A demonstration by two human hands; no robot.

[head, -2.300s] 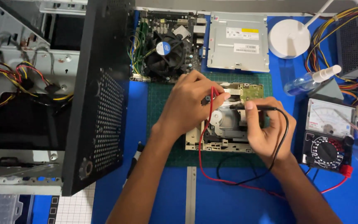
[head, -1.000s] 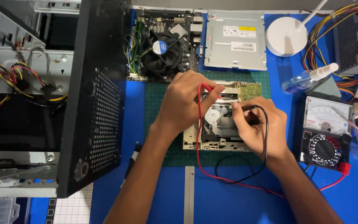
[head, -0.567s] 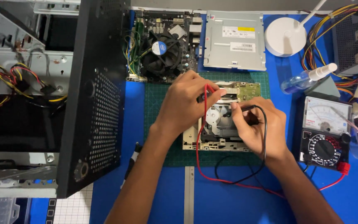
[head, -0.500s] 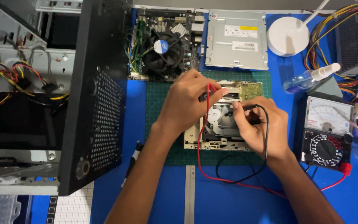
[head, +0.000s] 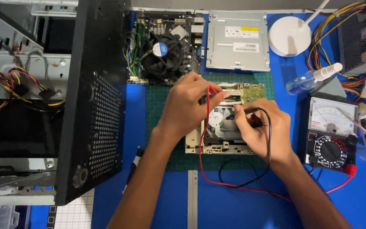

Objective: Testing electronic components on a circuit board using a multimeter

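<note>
Blue work surface fills the view, seen from above. At left an opened computer case is laid out, with its black perforated side panel standing beside coloured wiring. At the far edge a motherboard with a round cooling fan and a closed grey optical drive are placed side by side. A green cutting mat lies at centre, and on it rests a dismantled optical drive with its green circuit board exposed. An analogue multimeter stands to the right, just beside a clear spray bottle and a white round lamp base. The left hand is closed around the red probe, held against the drive's upper edge. The right hand is pinched on the black probe, its tip over the drive mechanism. Red and black leads loop across the surface to the meter.
</note>
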